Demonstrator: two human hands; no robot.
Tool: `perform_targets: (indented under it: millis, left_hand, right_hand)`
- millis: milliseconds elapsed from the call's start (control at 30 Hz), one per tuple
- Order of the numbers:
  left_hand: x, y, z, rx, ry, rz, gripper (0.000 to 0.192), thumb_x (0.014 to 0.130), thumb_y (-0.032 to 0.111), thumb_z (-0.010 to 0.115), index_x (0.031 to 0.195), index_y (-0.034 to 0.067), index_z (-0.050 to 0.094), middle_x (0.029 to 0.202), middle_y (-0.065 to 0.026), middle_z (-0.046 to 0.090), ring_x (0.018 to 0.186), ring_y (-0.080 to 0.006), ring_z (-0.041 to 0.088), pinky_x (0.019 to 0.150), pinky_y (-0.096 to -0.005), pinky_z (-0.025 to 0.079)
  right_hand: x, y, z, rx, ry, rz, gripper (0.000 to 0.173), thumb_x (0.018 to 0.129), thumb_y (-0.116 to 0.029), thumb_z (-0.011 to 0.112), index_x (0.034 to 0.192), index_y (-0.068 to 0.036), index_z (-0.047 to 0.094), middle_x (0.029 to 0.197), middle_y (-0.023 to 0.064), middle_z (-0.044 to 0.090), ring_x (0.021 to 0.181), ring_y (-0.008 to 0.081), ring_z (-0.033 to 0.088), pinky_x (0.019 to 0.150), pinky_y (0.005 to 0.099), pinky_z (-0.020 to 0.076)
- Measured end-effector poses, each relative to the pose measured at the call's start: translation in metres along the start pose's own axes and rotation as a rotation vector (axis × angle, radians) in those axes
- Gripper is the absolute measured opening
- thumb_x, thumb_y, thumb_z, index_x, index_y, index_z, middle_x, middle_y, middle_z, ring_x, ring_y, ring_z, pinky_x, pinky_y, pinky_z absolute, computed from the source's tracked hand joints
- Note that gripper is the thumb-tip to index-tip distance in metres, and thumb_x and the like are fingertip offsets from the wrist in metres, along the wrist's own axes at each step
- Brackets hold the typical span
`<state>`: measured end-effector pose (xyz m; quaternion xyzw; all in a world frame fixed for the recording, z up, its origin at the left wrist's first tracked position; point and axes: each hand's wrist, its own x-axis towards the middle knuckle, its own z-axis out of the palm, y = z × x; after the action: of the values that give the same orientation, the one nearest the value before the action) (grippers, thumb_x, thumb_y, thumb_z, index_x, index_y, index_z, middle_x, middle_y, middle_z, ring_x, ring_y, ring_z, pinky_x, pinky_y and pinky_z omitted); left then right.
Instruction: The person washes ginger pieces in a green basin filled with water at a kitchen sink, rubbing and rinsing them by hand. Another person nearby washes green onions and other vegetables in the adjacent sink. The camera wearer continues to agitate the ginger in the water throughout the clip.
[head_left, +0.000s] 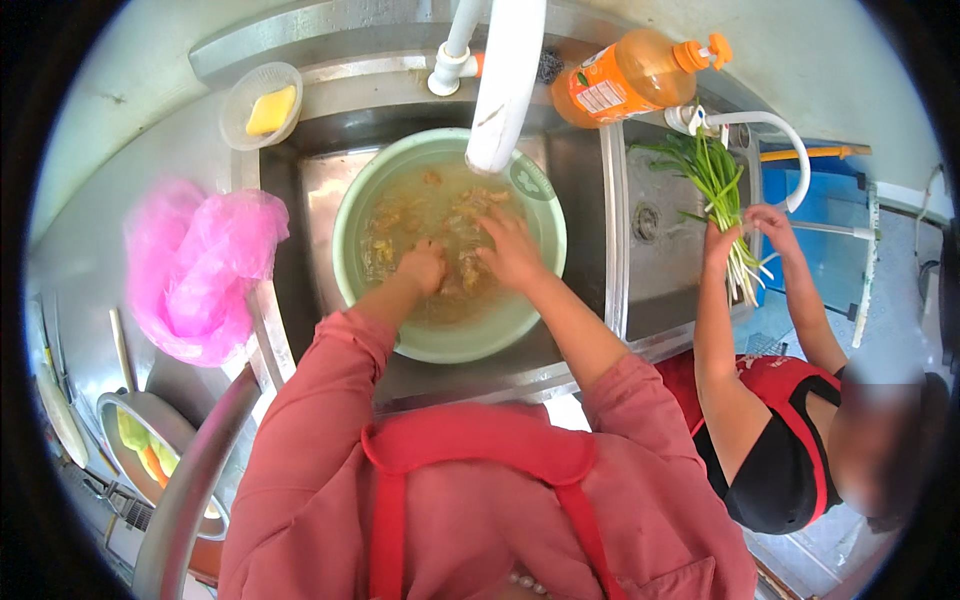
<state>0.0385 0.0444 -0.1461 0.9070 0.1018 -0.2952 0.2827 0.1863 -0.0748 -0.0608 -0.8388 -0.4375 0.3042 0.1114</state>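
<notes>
A round pale green plastic basin (450, 352) stands in a steel sink, filled with cloudy brownish water. Pieces of what looks like raw meat (484, 199) lie in the water, too murky to name more exactly. My left hand (424, 266) dips into the water left of the middle with its fingers curled; whether it grips a piece is hidden. Right of it, my right hand (508, 247) is at the water's surface, fingers spread beside some pieces, nothing plainly held. A white pipe (506, 90) reaches over the basin's far rim.
On the left counter lie a pink plastic bag (202, 270) and a clear bowl (232, 112) with a yellow sponge (271, 111). An orange soap bottle (626, 79) stands behind the sinks. At right, a co-worker's hands (720, 244) hold green onions (712, 176) over the second basin (660, 277).
</notes>
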Motion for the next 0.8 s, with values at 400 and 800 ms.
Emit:
perform_targets:
  millis: [400,800]
  left_hand:
    - [-0.029,-0.013,-0.003,-0.677,0.337,-0.449,0.028,0.083,0.021,0.058,0.102,0.001,0.058,0.089,-0.0211,0.065,0.086,-0.0387,0.062,0.077,-0.0457,0.047]
    - [-0.028,0.004,-0.004,-1.311,0.096,-0.105,0.061,0.089,0.011,0.053,0.144,0.008,0.027,0.132,-0.0146,0.048,0.112,-0.0244,0.054,0.092,-0.036,0.045]
  right_hand:
    - [0.044,0.019,0.076,-0.28,-0.298,0.128,0.046,0.079,-0.017,0.066,0.122,-0.01,0.053,0.132,0.0161,0.046,0.115,0.0387,0.05,0.089,0.0434,0.0475]
    - [-0.006,0.011,0.078,0.905,0.033,0.171,0.032,0.091,-0.021,0.055,0.118,-0.004,0.051,0.102,0.0144,0.064,0.093,0.0278,0.064,0.079,0.0402,0.0495]
